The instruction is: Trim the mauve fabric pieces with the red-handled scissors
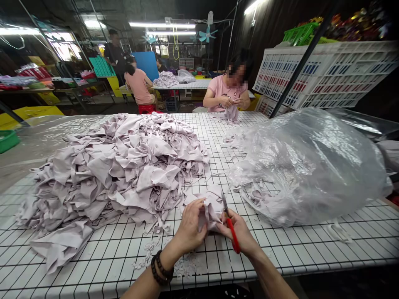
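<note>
My left hand (191, 224) grips a pale lilac fabric piece (212, 203) from its left side, thumb underneath and fingers over the top. On the other side, my right hand (240, 232) holds a pair of red-handled scissors (231, 228), blades pointing up and away, while its fingertips pinch the cloth's edge. The scissors' blades stand beside the fabric; whether they touch it I cannot tell. Left of my hands rises a large heap of similar lilac fabric pieces (124, 158). Small fabric trimmings (187, 263) are scattered below my left hand.
A big clear plastic bag (311, 166) with fabric in it lies on the right of the grid-patterned table (118, 257). Across the table a person in pink (218, 89) handles similar cloth. White stacked crates (324, 74) stand at the right; other people sit and stand farther back.
</note>
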`<state>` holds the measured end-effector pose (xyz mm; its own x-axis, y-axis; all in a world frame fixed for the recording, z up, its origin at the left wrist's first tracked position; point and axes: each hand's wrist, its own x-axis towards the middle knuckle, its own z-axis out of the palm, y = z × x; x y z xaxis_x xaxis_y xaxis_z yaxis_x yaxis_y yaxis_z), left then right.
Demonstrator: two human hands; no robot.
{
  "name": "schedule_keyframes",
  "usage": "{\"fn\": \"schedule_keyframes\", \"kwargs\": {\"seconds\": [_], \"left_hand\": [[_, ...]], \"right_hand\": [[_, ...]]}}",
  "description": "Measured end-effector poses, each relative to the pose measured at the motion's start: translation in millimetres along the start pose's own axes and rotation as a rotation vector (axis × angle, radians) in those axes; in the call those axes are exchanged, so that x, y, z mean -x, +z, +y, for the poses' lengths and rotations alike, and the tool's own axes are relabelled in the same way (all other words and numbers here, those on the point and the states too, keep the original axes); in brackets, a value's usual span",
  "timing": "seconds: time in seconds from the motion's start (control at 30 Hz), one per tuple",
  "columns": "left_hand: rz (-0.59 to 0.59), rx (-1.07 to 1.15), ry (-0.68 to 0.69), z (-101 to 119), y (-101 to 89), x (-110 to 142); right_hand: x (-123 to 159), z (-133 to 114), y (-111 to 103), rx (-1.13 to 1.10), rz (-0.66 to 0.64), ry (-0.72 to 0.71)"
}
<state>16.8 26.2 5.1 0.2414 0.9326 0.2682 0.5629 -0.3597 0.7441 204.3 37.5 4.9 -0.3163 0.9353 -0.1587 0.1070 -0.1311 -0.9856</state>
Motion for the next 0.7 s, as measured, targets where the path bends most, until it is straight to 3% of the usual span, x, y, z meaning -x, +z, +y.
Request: {"fn": "schedule_keyframes", "kwargs": {"seconds": [0.07, 0.13, 0.2, 0.27, 0.33, 0.43, 0.47, 0.53, 0.63, 0.7], "left_hand": [[-0.078, -0.011, -0.079, -7, 5.6, -12], [-0.259, 0.098, -0.140, -7, -1.2, -26], [-0.448, 0.223, -0.195, 0, -24.4, -40], [-0.539, 0.273, -0.274, 9, -63.5, -54], [-0.435, 0.268, -0.388, 17, -113.2, -66], [-0.015, 0.127, -0.502, 22, -190.4, -89], [0.145, -0.045, -0.478, 21, -212.6, -98], [0.309, -0.458, -0.469, 18, -246.9, -117], [0.314, -0.688, -0.463, 10, -263.7, -139], [0.283, -0.725, -0.449, 6, -246.9, -140]], "right_hand": [[-1, -3, -7, -0.140, -0.094, 0.021], [-4, -3, -19, -0.089, -0.093, 0.040], [-9, -1, -34, 0.138, 0.064, 0.052], [-17, 3, -49, 0.374, 0.266, 0.068], [-29, 8, -60, 0.490, 0.385, 0.080], [-51, 13, -60, 0.499, 0.406, 0.043], [-59, 14, -56, 0.493, 0.400, 0.023], [-75, 14, -45, 0.470, 0.385, -0.017], [-94, 10, -33, 0.401, 0.376, -0.060], [-99, 4, -33, 0.330, 0.361, -0.071]]}}
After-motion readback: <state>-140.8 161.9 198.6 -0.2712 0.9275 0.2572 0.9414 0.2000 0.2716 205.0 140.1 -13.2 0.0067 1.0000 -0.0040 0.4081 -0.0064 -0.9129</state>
